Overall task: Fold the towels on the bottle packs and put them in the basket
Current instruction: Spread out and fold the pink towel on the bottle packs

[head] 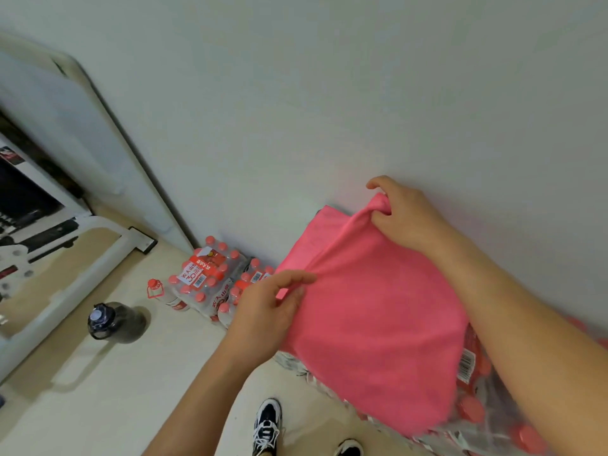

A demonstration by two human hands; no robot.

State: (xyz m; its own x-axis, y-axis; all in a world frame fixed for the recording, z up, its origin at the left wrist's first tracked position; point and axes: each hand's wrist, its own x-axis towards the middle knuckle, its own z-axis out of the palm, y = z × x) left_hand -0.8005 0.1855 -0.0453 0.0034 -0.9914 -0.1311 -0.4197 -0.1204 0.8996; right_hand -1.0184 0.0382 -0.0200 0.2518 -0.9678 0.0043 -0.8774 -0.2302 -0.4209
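Pink towel spread over bottle packs. Left hand pinches near edge; right hand grips far corner.

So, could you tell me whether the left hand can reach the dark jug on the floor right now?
Probably not: the left hand pinches the pink towel, and the dark jug stands on the floor, well off to its left. Nothing blocks the way.

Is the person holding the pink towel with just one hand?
No: the left hand pinches the pink towel at its near edge and the right hand grips its far corner.
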